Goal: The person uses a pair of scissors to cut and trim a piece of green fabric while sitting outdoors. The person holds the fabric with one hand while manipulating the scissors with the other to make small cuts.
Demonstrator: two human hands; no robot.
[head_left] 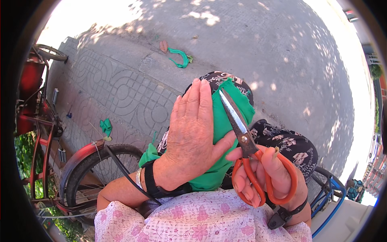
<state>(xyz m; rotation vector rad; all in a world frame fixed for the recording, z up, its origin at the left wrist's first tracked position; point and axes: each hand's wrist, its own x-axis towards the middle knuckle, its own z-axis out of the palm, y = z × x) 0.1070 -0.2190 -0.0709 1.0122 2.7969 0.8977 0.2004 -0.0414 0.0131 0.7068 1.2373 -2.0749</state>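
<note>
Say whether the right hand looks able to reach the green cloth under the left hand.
Likely yes: the right hand holds orange-handled scissors whose blades show over the green cloth; the left hand covers only part of it.

Sun-dappled pvmt w/ patterned tiles

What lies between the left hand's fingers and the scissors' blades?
Green cloth, spread over the knee, shows between the left hand and scissors in the head view; the left thumb reaches across it.
</note>
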